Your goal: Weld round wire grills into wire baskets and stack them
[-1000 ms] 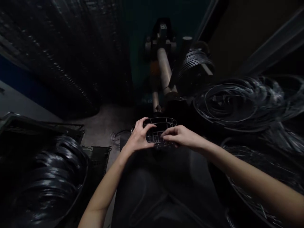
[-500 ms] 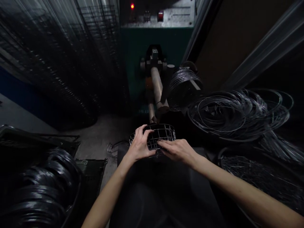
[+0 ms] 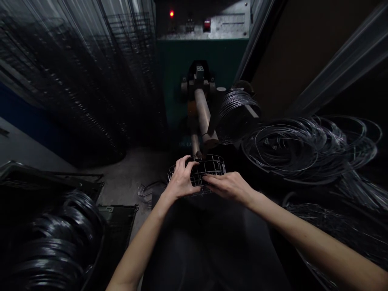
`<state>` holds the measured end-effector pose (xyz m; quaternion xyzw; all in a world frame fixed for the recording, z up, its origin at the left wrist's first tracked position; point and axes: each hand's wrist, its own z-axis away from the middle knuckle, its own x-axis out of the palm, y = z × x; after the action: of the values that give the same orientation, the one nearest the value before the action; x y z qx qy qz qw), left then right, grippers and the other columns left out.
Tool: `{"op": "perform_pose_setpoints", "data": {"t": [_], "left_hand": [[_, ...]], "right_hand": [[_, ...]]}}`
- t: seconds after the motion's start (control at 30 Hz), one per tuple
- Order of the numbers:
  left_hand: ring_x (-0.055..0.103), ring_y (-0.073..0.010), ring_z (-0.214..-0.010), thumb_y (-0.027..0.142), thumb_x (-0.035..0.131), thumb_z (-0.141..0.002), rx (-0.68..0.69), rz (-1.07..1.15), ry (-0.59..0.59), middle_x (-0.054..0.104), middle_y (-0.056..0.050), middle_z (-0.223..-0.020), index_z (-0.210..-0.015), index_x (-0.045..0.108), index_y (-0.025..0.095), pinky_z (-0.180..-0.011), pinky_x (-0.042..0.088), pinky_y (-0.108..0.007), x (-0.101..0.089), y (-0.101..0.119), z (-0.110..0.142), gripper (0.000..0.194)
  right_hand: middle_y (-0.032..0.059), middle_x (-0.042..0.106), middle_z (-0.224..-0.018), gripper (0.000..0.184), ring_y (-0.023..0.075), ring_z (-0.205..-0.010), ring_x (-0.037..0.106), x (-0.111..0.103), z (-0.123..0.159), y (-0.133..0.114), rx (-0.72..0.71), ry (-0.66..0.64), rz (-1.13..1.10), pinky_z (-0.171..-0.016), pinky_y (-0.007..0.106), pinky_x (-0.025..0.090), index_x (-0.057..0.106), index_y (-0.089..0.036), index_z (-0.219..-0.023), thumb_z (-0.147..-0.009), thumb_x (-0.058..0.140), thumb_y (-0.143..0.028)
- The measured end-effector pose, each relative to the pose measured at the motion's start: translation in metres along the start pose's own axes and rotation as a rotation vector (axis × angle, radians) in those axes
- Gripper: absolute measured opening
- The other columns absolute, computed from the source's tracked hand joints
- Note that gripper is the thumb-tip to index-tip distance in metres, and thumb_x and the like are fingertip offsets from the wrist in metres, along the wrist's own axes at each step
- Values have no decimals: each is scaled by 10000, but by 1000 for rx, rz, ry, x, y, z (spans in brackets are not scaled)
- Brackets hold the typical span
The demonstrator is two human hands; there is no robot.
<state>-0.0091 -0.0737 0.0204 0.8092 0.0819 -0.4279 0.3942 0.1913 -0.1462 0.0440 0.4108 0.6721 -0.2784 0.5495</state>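
Note:
A round wire basket (image 3: 214,165) sits at the lower electrode of a welding machine, above my lap. My left hand (image 3: 182,178) grips its near left side, thumb below and fingers curled over the upper wires. My right hand (image 3: 228,186) is closed at the near right side, its fingertips pinching the wires; anything small between them is too dark to make out. Just beyond the basket the thick upper arm (image 3: 203,111) of the machine points toward me. Below it a thinner lower arm (image 3: 195,143) ends close to the basket's far rim.
Wire rings lie heaped in a tub (image 3: 291,149) on the right, above a bin of short wires (image 3: 327,222). A ring bundle (image 3: 238,105) hangs beside the machine. More rings (image 3: 60,242) fill a left crate. Stacked wire baskets (image 3: 75,81) stand at back left. A red lamp (image 3: 171,13) glows.
The basket has shifted slightly up toward the machine arms, with both hands still on it. The whole view has tilted slightly, so the machine appears a little lower.

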Motion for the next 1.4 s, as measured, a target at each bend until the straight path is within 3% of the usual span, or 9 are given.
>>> {"op": "perform_pose_setpoints", "data": {"t": [0.3,0.53,0.77,0.87,1.0,1.23,1.4], "left_hand": [[362,-344,-1257,288,801,-537,-27,49,-42,368,-154,-1325,-1187,493,169,-1053,386,-504,-4,-6,-9,729],[366,-336,-1257,279,806,-532,-18,27,-64,380,-129,-1291,-1176,496,205,-1048,387,-510,-8,-13,-19,718],[377,-337,-1245,317,822,-537,-18,15,-14,377,-135,-1283,-1154,504,201,-1042,383,-511,-7,-22,-37,704],[378,-335,-1244,325,828,-530,-11,7,7,382,-136,-1282,-1151,497,195,-1056,364,-508,-6,-22,-37,716],[368,-339,-1245,303,810,-531,-24,8,-9,385,-129,-1271,-1169,486,203,-1045,366,-511,-8,-21,-40,722],[409,-309,-1185,318,804,-537,-84,25,-2,405,-111,-1245,-1171,494,183,-1035,374,-476,-12,-38,-63,719],[413,-298,-1183,344,804,-557,-80,26,12,430,-114,-1245,-1193,505,174,-1041,369,-463,-11,-39,-67,723]], "right_hand": [[18,727,-1016,253,149,-693,684,0,-6,6,24,24,-48,-477,223,383,667,-245,-1112,-893,560,-313],[8,726,-1024,255,155,-754,686,-2,-11,10,102,-75,-110,-508,224,396,663,-274,-1125,-899,561,-333],[6,725,-1021,239,158,-780,683,13,-16,18,201,76,-139,-539,222,420,660,-271,-1121,-901,569,-295],[22,696,-1061,178,125,-768,657,17,-7,15,276,195,-177,-559,203,419,673,-243,-1028,-919,540,-288],[32,643,-930,115,104,-657,585,19,-5,16,393,265,-204,-511,203,368,670,-218,-882,-883,586,-297],[25,579,-867,111,132,-686,563,19,-32,33,462,262,-255,-531,223,373,661,-219,-857,-867,586,-301],[27,585,-891,141,139,-703,566,20,-35,36,477,226,-262,-559,235,391,665,-223,-886,-865,588,-339]]}}
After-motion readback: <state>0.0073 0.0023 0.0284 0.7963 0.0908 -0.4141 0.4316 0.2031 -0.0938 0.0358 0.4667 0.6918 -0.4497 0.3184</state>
